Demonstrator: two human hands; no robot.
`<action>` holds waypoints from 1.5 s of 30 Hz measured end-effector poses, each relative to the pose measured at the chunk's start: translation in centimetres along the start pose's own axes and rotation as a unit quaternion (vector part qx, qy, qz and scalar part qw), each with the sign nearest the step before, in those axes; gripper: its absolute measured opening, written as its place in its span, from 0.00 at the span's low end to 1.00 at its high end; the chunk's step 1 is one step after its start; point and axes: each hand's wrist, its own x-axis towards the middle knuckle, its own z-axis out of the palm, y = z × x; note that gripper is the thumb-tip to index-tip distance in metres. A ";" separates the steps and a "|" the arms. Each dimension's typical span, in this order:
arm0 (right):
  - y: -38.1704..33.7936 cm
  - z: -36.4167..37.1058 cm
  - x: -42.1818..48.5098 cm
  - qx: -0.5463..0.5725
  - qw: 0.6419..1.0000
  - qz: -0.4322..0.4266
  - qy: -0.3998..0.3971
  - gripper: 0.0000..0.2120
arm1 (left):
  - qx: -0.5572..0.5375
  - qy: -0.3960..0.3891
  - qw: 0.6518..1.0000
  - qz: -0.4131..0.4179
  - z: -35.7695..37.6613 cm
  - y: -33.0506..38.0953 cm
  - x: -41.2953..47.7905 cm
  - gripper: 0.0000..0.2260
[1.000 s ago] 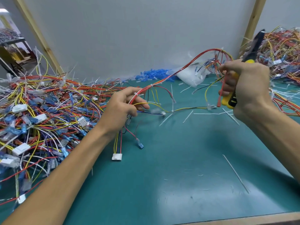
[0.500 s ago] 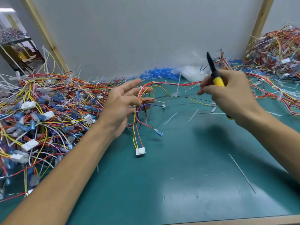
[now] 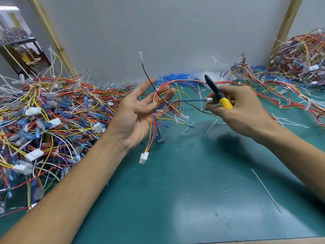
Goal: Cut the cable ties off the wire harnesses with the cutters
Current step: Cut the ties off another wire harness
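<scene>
A: What is closest to us on the flat green desk [image 3: 167, 199]?

B: Toward the right front corner, a long thin white plastic strip [image 3: 265, 189] lies flat. Tiny white bits lie around it.

A: And a bit farther in?

B: A small white plastic plug [image 3: 143, 157] hangs on red, yellow and blue wires above the middle of the desk. It is part of the bundle of thin coloured wires [image 3: 159, 106], the wire harness.

A: Who holds that bundle?

B: The left hand [image 3: 137, 115]. Its palm faces up and its fingers are straight and spread. The wires lie looped over the fingers, and nothing is squeezed.

A: Is there a tie on it?

B: Yes, a small white cable tie [image 3: 154, 114] wraps the wires just beside the fingers.

A: What about the other hand?

B: The right hand [image 3: 242, 111] is curled tight round the cutters with yellow handles and a black nose [image 3: 219, 96]. The black tip points up and away, apart from the tie. The thumb and a finger also touch a little white plug [image 3: 209, 100] at the end of blue wires from the same bundle.

A: Are the cutter blades open?

B: I cannot tell.

A: What lies behind?

B: On the desk just below the right hand lie short white cut strips [image 3: 212, 125]. A big messy heap of coloured wires [image 3: 44, 120] covers the left edge. A pile of small blue plastic pieces [image 3: 174, 77] sits at the far edge, and another heap of wires [image 3: 299, 57] fills the far right corner.
</scene>
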 end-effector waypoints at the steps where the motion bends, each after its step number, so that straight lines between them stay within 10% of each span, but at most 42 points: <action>1: 0.2 -0.1 0.1 0.002 1.000 0.005 0.004 0.04 | -0.001 0.009 1.000 -0.002 0.0 0.0 0.0 0.33; 8: -0.7 -0.4 -0.5 0.141 0.978 0.075 -0.132 0.04 | 0.014 0.039 0.999 -0.012 -0.3 -0.5 0.5 0.27; 14: -0.8 -0.7 -0.3 0.116 0.990 0.052 -0.054 0.08 | 0.146 0.172 0.973 -0.042 -1.0 -0.4 0.8 0.21; 17: -0.8 -0.8 -0.1 0.120 0.992 0.026 0.003 0.06 | 0.322 0.228 0.919 -0.024 -1.3 -0.9 0.9 0.11; 20: -1.2 -0.9 -0.2 0.089 0.996 -0.015 0.026 0.06 | 0.449 0.225 0.849 0.162 -1.1 -1.1 0.5 0.11; 23: -1.7 -0.9 -0.6 0.107 0.992 -0.059 0.023 0.06 | 0.623 0.114 0.695 0.341 -0.4 -0.5 -0.3 0.14; 26: -2.2 -0.8 -1.2 0.112 0.988 -0.107 0.002 0.05 | 0.691 -0.001 0.632 0.350 0.6 -0.5 -0.7 0.14; 38: -2.7 -0.1 -2.0 0.157 0.978 -0.125 -0.061 0.05 | 0.584 -0.056 0.770 0.251 1.7 -2.8 -0.9 0.04; 45: -2.5 -0.4 -1.7 0.188 0.971 -0.120 -0.090 0.06 | 0.609 -0.048 0.754 0.242 1.6 -2.8 -1.2 0.06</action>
